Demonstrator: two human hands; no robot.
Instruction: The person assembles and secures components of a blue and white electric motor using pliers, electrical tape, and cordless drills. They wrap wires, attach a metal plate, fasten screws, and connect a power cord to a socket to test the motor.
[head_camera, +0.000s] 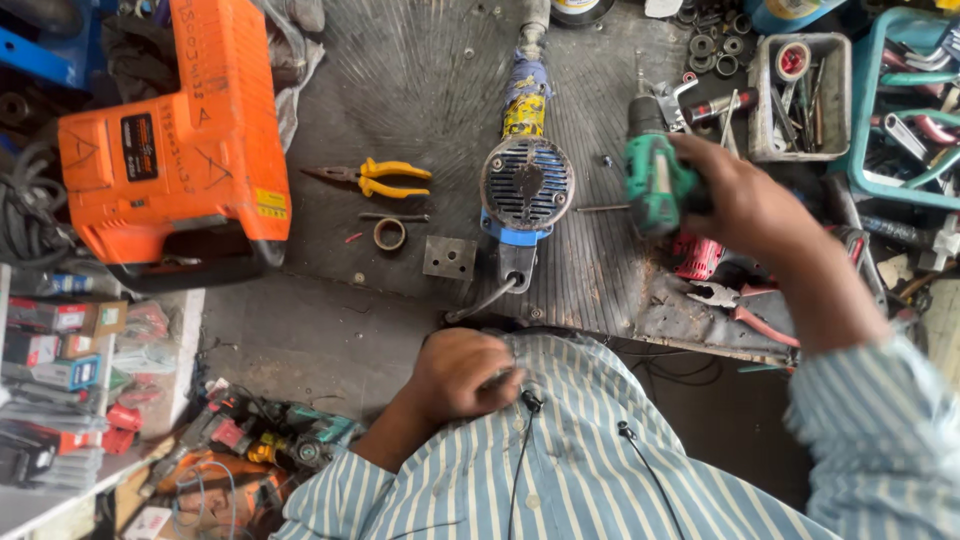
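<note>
With green drill (655, 180) in right hand (745, 205)

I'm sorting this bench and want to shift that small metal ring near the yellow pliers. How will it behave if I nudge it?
The metal ring lies flat on the worktop, so it will probably slide rather than roll. It looks thin and small, likely light and stiff. Tipped on edge, it may roll toward the yellow pliers.
</note>
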